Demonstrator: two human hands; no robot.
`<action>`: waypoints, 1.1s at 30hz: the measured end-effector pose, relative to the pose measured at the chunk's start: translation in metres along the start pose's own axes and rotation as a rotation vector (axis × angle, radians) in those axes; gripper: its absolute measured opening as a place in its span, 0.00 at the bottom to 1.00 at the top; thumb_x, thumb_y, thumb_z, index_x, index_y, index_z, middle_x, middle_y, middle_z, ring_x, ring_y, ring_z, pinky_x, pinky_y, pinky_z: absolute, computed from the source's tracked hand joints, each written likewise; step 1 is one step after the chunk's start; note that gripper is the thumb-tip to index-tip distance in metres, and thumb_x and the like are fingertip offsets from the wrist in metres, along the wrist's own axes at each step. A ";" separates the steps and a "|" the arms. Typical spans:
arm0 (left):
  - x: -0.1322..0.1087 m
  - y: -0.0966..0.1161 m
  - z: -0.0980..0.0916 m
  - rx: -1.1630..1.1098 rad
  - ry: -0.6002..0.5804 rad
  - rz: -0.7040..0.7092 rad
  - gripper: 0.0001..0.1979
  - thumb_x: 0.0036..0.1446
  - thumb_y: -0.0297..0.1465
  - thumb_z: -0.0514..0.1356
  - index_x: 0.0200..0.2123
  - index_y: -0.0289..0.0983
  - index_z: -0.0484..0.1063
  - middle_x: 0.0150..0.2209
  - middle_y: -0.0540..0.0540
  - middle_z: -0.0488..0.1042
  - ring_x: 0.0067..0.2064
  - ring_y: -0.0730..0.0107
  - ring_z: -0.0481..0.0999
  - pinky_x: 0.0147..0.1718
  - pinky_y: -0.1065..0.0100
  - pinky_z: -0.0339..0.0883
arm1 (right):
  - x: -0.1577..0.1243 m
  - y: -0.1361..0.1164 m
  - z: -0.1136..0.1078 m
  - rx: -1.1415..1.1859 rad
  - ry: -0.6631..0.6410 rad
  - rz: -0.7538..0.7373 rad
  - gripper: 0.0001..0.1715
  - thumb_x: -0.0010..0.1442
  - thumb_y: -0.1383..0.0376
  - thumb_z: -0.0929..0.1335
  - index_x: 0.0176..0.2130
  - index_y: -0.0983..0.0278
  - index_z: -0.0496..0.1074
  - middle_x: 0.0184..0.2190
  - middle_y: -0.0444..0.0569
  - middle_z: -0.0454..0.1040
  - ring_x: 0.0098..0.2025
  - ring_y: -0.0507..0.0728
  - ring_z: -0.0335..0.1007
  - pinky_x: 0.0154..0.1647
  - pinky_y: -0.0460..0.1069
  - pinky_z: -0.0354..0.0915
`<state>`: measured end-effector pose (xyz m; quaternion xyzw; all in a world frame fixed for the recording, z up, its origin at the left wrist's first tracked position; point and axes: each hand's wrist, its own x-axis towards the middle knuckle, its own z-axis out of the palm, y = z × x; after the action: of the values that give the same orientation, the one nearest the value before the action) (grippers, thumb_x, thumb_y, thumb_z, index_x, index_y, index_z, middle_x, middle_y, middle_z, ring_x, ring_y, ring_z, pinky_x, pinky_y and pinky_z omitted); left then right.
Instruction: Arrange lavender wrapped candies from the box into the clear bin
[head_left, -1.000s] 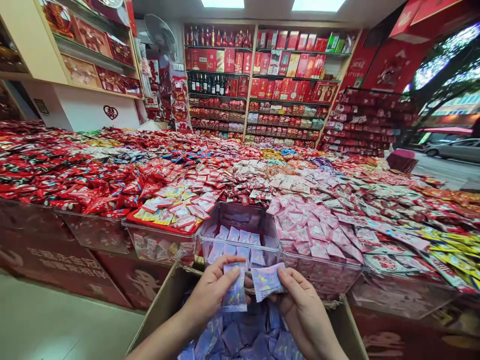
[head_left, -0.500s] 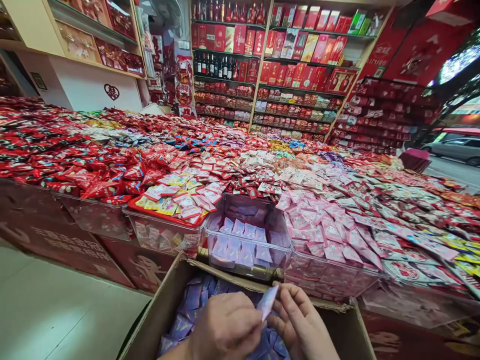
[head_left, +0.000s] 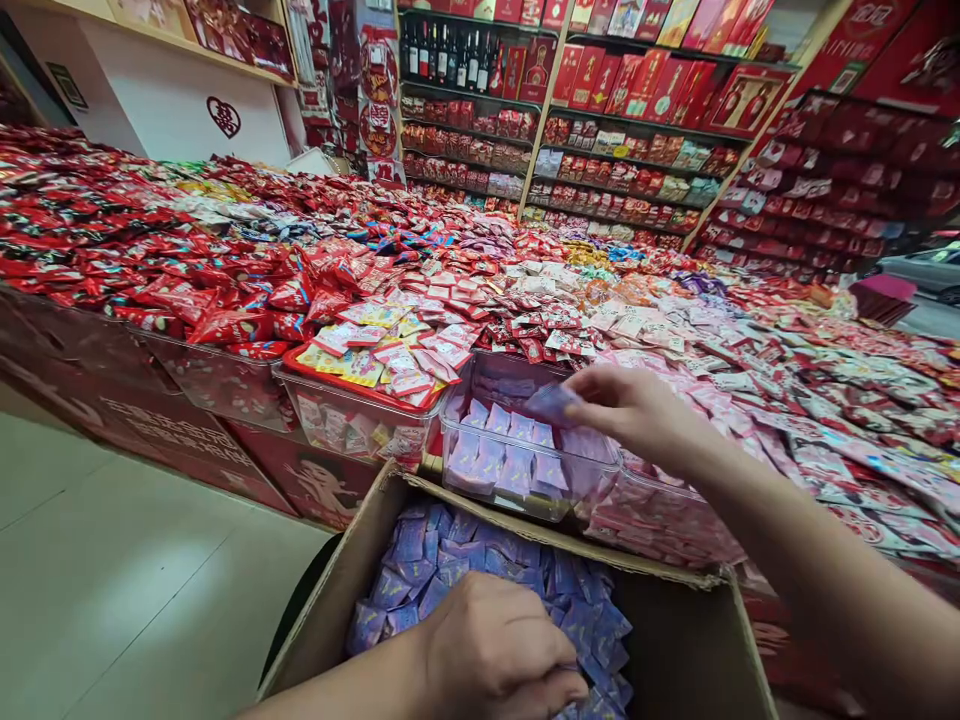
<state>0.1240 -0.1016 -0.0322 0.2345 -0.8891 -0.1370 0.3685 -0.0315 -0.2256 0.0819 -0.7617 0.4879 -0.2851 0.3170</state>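
Observation:
My right hand point(head_left: 626, 412) pinches a small purple candy packet point(head_left: 553, 403) above the clear plastic bin point(head_left: 534, 475). Neat rows of lilac packets point(head_left: 504, 440) lie inside that bin. Down over the cardboard box point(head_left: 637, 552), my left hand point(head_left: 499, 640) has its fingers curled against the loose purple packets point(head_left: 450, 555) heaped there. What those fingers hold, if anything, is hidden beneath the hand.
Left of the clear bin stands a red-rimmed bin point(head_left: 360, 376) of yellow and white packets. Pink packets point(head_left: 697, 400) pile up to its right, partly behind my right arm. Red packets point(head_left: 247, 300) cover the counter further left. Stocked shelves point(head_left: 480, 100) rise behind.
My right hand has moved forward from beside my left hand to above the clear bin, carrying a packet. My left hand has lowered slightly into the box. The view has tilted down.

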 end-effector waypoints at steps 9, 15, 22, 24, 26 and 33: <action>-0.005 -0.008 0.004 -0.131 0.107 -0.110 0.04 0.53 0.29 0.54 0.31 0.35 0.68 0.24 0.46 0.73 0.25 0.71 0.71 0.24 0.71 0.60 | 0.056 0.032 0.050 -0.282 -0.811 0.295 0.11 0.27 0.67 0.74 0.17 0.66 0.70 0.11 0.38 0.64 0.17 0.49 0.59 0.20 0.45 0.57; -0.006 -0.008 0.003 -0.150 0.113 -0.109 0.04 0.53 0.29 0.54 0.30 0.36 0.67 0.23 0.46 0.74 0.24 0.70 0.71 0.23 0.71 0.60 | 0.057 0.039 0.060 -0.274 -1.000 0.432 0.17 0.25 0.64 0.75 0.21 0.67 0.72 0.13 0.41 0.68 0.19 0.52 0.65 0.24 0.48 0.63; -0.005 -0.008 0.003 -0.151 0.112 -0.118 0.03 0.52 0.28 0.55 0.30 0.35 0.68 0.23 0.46 0.74 0.24 0.70 0.70 0.23 0.71 0.60 | 0.057 0.041 0.061 -0.266 -1.050 0.448 0.18 0.30 0.60 0.74 0.24 0.66 0.73 0.15 0.40 0.69 0.19 0.50 0.65 0.24 0.46 0.63; -0.005 -0.008 0.002 -0.155 0.110 -0.122 0.03 0.52 0.28 0.55 0.30 0.35 0.68 0.23 0.46 0.73 0.24 0.71 0.70 0.23 0.71 0.60 | 0.058 0.041 0.060 -0.277 -1.049 0.420 0.19 0.30 0.60 0.74 0.25 0.66 0.73 0.15 0.40 0.69 0.19 0.50 0.65 0.23 0.45 0.62; -0.005 -0.008 0.002 -0.157 0.112 -0.124 0.03 0.52 0.28 0.55 0.29 0.35 0.67 0.23 0.46 0.73 0.24 0.71 0.70 0.23 0.71 0.59 | 0.059 0.041 0.059 -0.299 -1.048 0.380 0.19 0.30 0.59 0.74 0.26 0.66 0.73 0.15 0.40 0.69 0.19 0.50 0.64 0.23 0.45 0.61; -0.006 -0.011 0.004 -0.158 0.094 -0.143 0.04 0.52 0.29 0.54 0.30 0.35 0.68 0.23 0.46 0.73 0.25 0.71 0.70 0.24 0.71 0.60 | 0.061 0.038 0.067 -0.417 -0.989 0.214 0.13 0.32 0.61 0.73 0.22 0.66 0.73 0.12 0.39 0.65 0.19 0.50 0.61 0.22 0.45 0.57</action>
<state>0.1287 -0.1077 -0.0432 0.2739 -0.8381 -0.2214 0.4166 0.0191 -0.2807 0.0174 -0.7979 0.4013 0.2438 0.3781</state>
